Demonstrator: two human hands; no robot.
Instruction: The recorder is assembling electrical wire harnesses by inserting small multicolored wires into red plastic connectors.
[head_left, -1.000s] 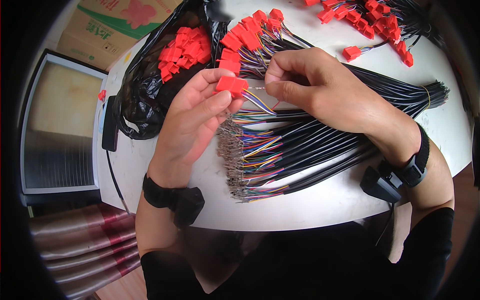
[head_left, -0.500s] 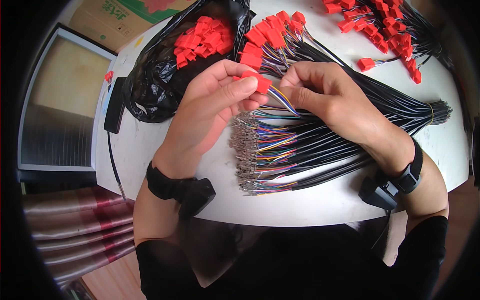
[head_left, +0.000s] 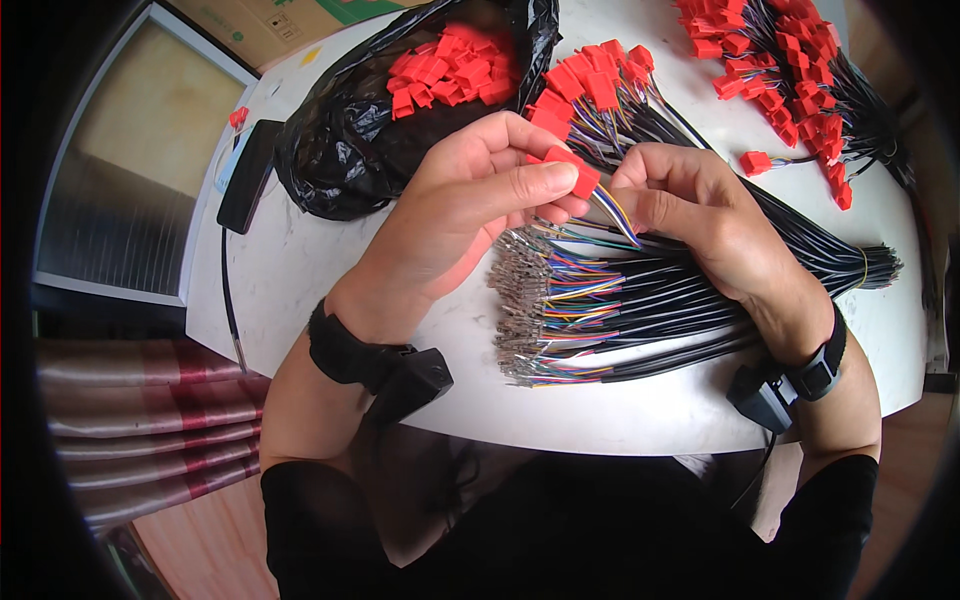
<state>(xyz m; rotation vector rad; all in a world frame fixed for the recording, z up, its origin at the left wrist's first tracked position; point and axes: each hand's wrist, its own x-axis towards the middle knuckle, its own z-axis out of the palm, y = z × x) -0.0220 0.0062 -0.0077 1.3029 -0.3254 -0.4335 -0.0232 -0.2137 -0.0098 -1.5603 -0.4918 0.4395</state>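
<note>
Between the thumb and fingers of my left hand (head_left: 455, 200) is a red plastic connector housing (head_left: 580, 176). Several thin coloured wires (head_left: 622, 218) come out of its right side and curve down under my right hand (head_left: 715, 205). That hand is closed in a pinch close beside these wires; whatever is between its fingertips is too small to make out. Below both hands lies a fanned bundle of black cables (head_left: 660, 325), their coloured wire ends tipped with metal crimp terminals (head_left: 522, 305). Just beyond my hands, other cables end in red connector housings (head_left: 600, 88).
A black plastic bag (head_left: 335, 150) stands open at the far left, with loose red housings (head_left: 455, 70) inside. More cables with red connectors (head_left: 790, 75) lie at the far right. A black device (head_left: 250, 175) rests near the left edge of the white table (head_left: 480, 425).
The view has shifted a little, so the table and things on it sit differently in the picture. Both hands keep the same hold around the connector and its wires.
</note>
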